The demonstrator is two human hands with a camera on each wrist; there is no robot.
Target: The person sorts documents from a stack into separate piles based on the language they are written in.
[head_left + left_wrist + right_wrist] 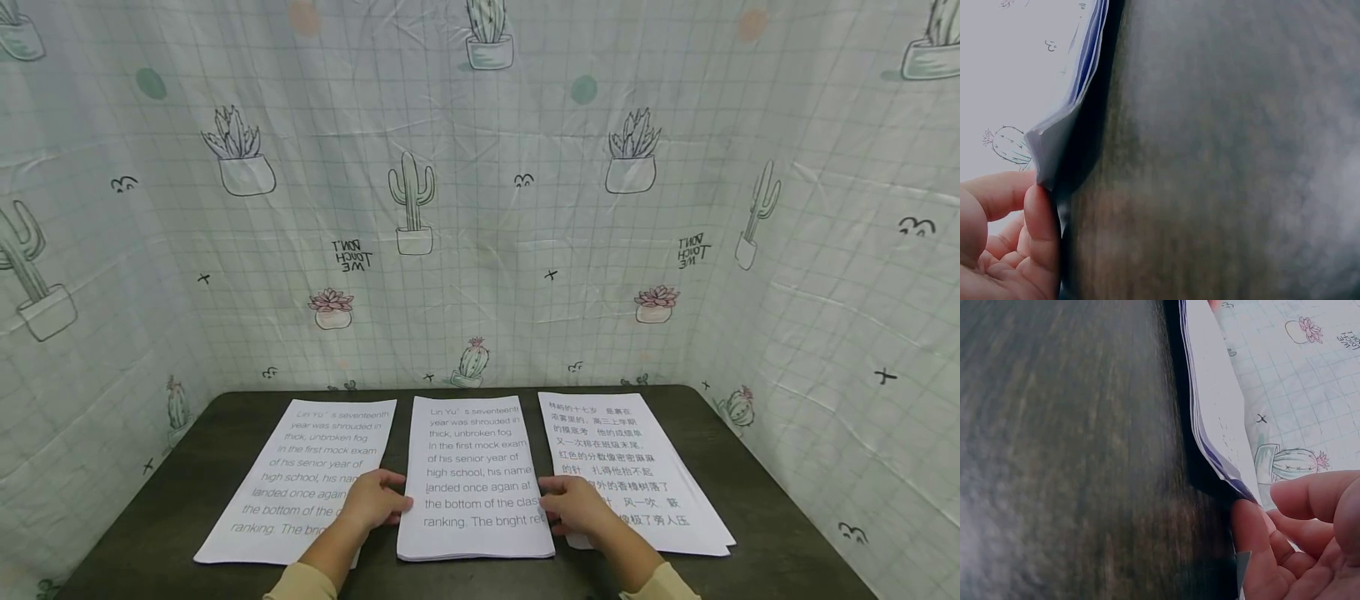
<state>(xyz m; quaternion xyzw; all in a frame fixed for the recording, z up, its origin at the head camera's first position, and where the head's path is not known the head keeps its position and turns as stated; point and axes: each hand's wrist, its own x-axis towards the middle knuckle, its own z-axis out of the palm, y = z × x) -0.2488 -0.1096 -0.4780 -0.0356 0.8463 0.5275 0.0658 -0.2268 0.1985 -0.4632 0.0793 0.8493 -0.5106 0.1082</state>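
A stack of printed sheets [472,517] with English text lies in the middle of the dark table. On its left edge, my left hand [375,502] pinches the paper between thumb and fingers. My right hand [576,507] holds the opposite edge at about the same height. In the left wrist view the stack's edge [1054,147] bends up where the left thumb and a finger meet on it. The right wrist view shows a finger under the paper edge [1216,450], with the thumb close above.
Another English-text stack [300,467] lies to the left, partly under the left forearm. A stack with Chinese text [622,458], its sheets slightly fanned, lies on the right beneath the right hand and forearm. A cactus-patterned curtain [480,317] encloses the dark table [161,508] behind and at both sides.
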